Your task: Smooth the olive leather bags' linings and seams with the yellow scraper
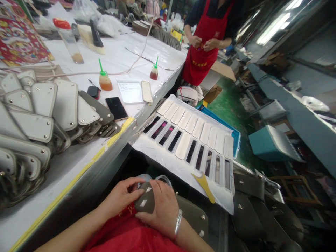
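Both hands are over my lap, on a dark olive-grey panel (146,202) with rounded corners and small pale tabs. My left hand (124,193) pinches its near-left end between thumb and fingers. My right hand (166,206), with a silver bangle at the wrist, wraps across the panel from the right. More olive-grey material (193,215) with metal studs shows beyond the right wrist; whether it is the same piece I cannot tell. In front lies a white tray (154,154) with rows of long slots, some holding cream strips. A yellow flat tool (204,188) rests on its near edge.
On the left table a heap of studded pale-faced panels (43,122) is piled. Behind it are a phone (116,108), glue bottles (105,82), and a notepad (130,91). Similar dark panels (246,213) lie at right. A person in a red apron (203,45) stands beyond.
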Available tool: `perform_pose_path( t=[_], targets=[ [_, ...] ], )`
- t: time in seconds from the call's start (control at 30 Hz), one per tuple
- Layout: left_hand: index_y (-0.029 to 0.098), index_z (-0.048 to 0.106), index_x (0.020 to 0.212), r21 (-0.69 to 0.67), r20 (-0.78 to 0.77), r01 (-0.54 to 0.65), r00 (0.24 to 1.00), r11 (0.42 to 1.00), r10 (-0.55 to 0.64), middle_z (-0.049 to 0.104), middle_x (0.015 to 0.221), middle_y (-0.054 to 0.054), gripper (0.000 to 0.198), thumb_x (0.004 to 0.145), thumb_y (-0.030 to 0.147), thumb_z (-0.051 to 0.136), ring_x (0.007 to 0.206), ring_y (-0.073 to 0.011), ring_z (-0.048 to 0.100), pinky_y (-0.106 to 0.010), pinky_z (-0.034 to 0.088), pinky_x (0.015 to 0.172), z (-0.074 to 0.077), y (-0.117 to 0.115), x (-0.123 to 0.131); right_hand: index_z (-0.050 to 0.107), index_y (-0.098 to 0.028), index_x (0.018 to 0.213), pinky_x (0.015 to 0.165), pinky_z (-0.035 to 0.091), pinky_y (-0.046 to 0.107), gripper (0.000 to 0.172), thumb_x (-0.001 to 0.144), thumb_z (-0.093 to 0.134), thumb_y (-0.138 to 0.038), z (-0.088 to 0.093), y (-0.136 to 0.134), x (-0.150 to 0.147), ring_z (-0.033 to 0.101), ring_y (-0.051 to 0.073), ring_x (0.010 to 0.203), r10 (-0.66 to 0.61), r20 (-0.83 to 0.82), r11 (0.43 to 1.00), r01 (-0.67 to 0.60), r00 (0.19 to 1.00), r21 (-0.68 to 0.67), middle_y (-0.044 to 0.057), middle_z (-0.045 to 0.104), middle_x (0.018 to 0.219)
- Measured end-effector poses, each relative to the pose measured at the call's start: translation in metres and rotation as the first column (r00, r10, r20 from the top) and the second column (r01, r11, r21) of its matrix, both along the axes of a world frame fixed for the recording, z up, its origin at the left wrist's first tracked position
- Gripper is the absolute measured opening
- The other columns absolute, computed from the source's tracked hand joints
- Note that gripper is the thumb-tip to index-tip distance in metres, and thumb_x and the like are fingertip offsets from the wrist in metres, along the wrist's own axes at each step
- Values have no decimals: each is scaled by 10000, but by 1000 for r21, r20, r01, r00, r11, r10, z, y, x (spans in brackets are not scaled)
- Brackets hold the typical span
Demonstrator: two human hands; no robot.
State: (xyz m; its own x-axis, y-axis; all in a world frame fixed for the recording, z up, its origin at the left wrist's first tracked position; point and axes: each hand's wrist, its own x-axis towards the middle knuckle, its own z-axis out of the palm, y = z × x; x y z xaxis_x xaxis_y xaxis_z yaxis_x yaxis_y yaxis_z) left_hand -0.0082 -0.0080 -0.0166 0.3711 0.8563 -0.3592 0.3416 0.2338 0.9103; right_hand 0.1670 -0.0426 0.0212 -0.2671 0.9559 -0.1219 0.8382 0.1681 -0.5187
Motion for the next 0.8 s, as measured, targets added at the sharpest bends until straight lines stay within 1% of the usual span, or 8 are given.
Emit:
perform_pose_path(
  t=[0.1,0.27,0.37,0.47,0.6,0.7,0.8],
  targets=[
    [177,607,1030,-25,6,-1,1000,1000,2,461,652,32,344,747,368,558,612,-127,434,-226,370,590,0,0,1,443,-205,1159,888,365,418,799,497,704,-569,0,2,0,476,249,988,-1,23,1000,1,1000,-4,75,522,1092],
    [172,602,1026,-39,10,6,1000,999,-6,438,638,39,341,743,355,556,591,-118,416,-219,358,567,4,2,2,431,-181,1190,896,359,434,817,532,672,-601,-1,2,1,473,271,1016,22,47,1000,-22,999,3,103,524,1114],
    [169,596,1022,-33,8,49,999,998,-49,418,607,53,325,725,293,553,565,-110,401,-208,342,540,6,6,2,424,-159,1212,923,337,441,842,541,670,-604,-4,-1,2,457,283,1053,47,54,999,-48,997,3,115,514,1152],
    [175,588,1023,-1,3,113,994,994,-113,428,602,58,326,705,226,540,569,-108,406,-202,337,537,8,9,1,388,-119,1259,952,307,458,881,584,626,-633,-9,-4,2,425,302,1107,78,93,996,-81,993,31,146,485,1215],
    [183,584,1023,51,-36,170,985,984,-168,456,617,56,331,697,199,525,579,-107,413,-200,333,546,10,13,0,366,-80,1285,966,288,473,911,631,543,-688,-14,-6,4,399,320,1146,118,130,990,-126,985,61,180,452,1264],
    [179,579,1024,62,-33,176,984,983,-174,448,617,56,330,700,207,522,591,-111,416,-203,339,558,10,13,0,372,-62,1281,961,288,488,919,655,467,-728,-15,-6,5,401,331,1147,119,132,989,-128,984,69,196,447,1267],
    [176,568,1036,33,-3,162,987,986,-162,434,612,59,341,700,214,524,593,-113,417,-204,344,560,8,12,0,381,-89,1274,958,289,484,866,673,472,-705,-15,-6,2,406,319,1137,89,110,992,-98,990,79,172,460,1253]
  ],
)
